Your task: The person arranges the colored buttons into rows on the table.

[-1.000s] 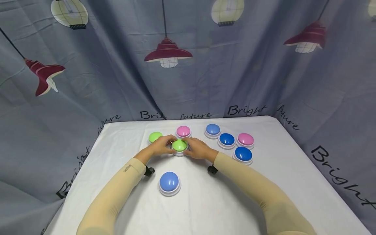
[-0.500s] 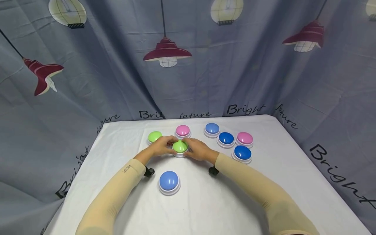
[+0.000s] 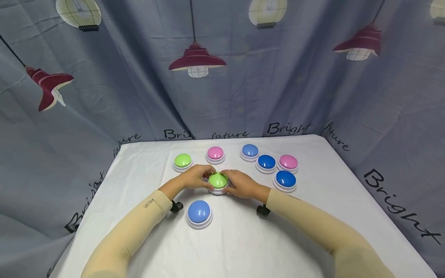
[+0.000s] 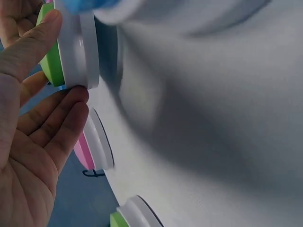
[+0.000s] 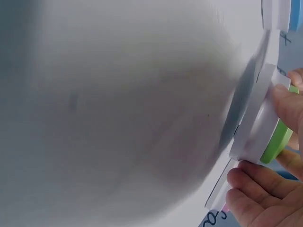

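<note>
A green dome push button (image 3: pixel 218 180) with a white round base is between my two hands near the middle of the table. My left hand (image 3: pixel 194 177) grips its left side, thumb at the near edge and fingers round the far edge. From the right, my right hand (image 3: pixel 247 186) holds it in the same way. In the left wrist view, a shadowed gap shows between the button's white base (image 4: pixel 78 47) and the cloth, so it seems slightly raised. A light blue button (image 3: pixel 199 212) sits closer to me, just below the left hand.
Behind the hands stand another green button (image 3: pixel 182 160) and a pink button (image 3: pixel 215 153). Toward the right are a light blue button (image 3: pixel 250 150), two dark blue buttons (image 3: pixel 286 179) and a second pink one (image 3: pixel 288 162). A white cloth (image 3: pixel 243 239) covers the table; grey curtains (image 3: pixel 139 77) enclose it.
Both hands have moved toward me and slightly right with the green button, away from the other green and pink buttons behind. The other buttons have kept their places.
</note>
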`<state>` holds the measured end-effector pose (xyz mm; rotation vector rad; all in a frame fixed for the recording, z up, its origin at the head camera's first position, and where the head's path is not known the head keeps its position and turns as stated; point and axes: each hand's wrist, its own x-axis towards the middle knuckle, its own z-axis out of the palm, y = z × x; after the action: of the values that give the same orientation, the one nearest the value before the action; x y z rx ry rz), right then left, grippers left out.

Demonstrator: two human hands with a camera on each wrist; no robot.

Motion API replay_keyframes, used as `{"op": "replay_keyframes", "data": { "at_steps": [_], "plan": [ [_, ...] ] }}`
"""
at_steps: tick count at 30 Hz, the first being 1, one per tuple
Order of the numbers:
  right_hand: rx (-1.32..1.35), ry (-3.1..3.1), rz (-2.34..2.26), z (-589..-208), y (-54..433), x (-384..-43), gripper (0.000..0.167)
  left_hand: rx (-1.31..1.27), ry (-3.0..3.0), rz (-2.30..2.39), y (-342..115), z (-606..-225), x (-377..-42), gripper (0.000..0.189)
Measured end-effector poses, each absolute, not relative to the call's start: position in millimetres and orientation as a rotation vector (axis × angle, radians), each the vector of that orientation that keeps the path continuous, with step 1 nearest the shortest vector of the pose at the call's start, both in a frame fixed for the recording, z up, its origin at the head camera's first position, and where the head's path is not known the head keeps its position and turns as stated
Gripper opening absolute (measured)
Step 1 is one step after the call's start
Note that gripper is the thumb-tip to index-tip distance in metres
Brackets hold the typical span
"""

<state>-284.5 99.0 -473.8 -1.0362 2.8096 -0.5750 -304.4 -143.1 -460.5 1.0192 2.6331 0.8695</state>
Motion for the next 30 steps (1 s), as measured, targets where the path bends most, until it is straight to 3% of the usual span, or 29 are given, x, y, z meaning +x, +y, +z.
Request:
{"op": "replay_keyframes", "data": {
  "at_steps": [30],
  "plan": [
    [-1.221,2.742,-0.667,-472.3,138.2,-195.9,0.062,1.247,2.568,0.609,-109.3,-450.2,-232.4,0.053]
  ]
}}
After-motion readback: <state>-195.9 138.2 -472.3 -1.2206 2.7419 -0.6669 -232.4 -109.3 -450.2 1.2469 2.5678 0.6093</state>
